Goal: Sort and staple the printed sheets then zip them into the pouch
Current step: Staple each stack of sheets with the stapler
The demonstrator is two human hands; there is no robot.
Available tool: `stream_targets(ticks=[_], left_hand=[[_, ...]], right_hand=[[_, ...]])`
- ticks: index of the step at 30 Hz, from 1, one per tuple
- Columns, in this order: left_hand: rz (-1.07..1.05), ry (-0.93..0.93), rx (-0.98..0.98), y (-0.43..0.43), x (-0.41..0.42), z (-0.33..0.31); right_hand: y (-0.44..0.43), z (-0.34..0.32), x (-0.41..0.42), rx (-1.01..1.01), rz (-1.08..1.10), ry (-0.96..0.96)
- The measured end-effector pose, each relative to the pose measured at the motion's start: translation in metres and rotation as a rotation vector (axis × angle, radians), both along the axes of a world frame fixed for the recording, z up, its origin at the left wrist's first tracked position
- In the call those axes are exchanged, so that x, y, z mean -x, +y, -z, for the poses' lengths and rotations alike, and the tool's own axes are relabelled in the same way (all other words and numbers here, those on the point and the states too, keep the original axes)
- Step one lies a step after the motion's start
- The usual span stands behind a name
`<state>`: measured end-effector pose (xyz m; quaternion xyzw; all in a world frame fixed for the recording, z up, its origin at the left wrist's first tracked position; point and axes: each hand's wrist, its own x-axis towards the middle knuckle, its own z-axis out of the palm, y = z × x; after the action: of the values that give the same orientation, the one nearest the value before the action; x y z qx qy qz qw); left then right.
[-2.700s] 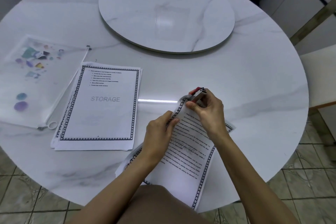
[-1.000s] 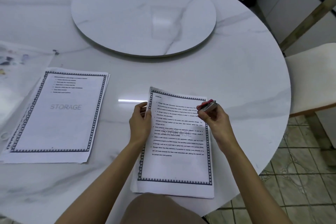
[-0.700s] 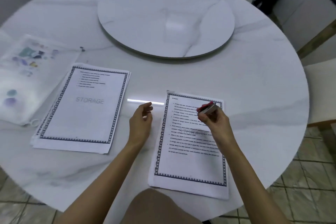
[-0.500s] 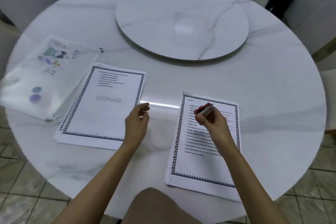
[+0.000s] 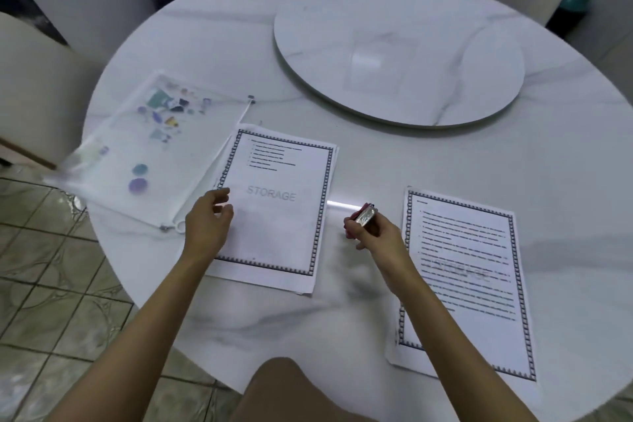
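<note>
Left hand (image 5: 209, 226) open, fingers curled, hovering over left edge of "STORAGE" cover stack (image 5: 277, 209). Right hand (image 5: 371, 233) grips small red stapler (image 5: 364, 216) between stacks. Text-page set (image 5: 466, 281) lies right; zip pouch (image 5: 137, 151) left. Advice: square stack edges, then staple top corner.

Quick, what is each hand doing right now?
Left hand: open, empty, over the STORAGE stack.
Right hand: closed, holding the stapler.
</note>
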<state>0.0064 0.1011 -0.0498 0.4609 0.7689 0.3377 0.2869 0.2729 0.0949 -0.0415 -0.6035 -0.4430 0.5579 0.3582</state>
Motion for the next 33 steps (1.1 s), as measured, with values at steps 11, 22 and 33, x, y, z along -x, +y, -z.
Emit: stream_targets(ticks=[11,22,33], left_hand=[[0.093,0.05,0.201,0.03,0.045,0.002],[0.109,-0.019,0.274,0.046,0.056,0.0],[0.268,-0.069,0.369,0.066,0.061,0.003]], right_hand=[[0.007,0.023,0.052,0.074,0.111,-0.051],[-0.004,0.024,0.051,0.109,0.193,-0.013],[-0.005,0.025,0.042,0.094,0.236,-0.043]])
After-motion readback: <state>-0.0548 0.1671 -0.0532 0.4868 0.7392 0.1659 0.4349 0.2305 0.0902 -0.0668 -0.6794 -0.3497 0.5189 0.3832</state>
